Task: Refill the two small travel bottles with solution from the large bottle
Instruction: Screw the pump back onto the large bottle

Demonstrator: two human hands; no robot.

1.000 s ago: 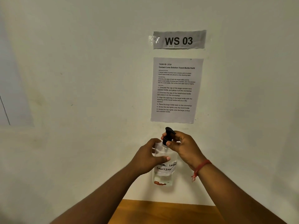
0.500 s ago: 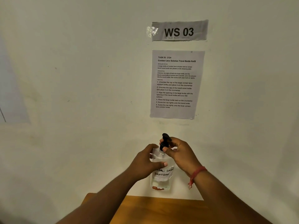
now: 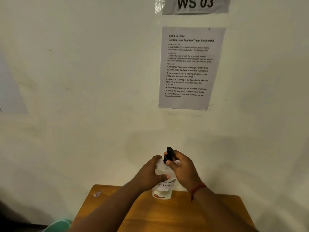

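— Right hand [image 3: 182,166]?
— Lower centre of the frame, fingers pinched round the black pump cap [image 3: 168,154] on top of the large bottle [image 3: 163,183]. Red thread bracelet [image 3: 198,188] at the wrist.

— And the left hand [image 3: 150,173]?
— Just left of it, wrapped round the clear bottle's upper body, thumb [image 3: 164,177] pressed across the front above the handwritten label [image 3: 164,184].

— Where exactly is the bottle?
— Upright at the far edge of the wooden worktop [image 3: 184,215], bottom centre of the frame, close against the white wall [image 3: 83,81]. Clear liquid inside, a reddish mark near the base.

— Anything else on the worktop?
— A small scrap [image 3: 97,193] near its left corner; too small to tell what.

— Further out?
— Printed instruction sheet [image 3: 190,67] on the wall, upper right of centre, under a grey "WS 03" sign [image 3: 194,5] at the top edge. Something mint green [image 3: 57,226] at the bottom left. No travel bottles in sight.
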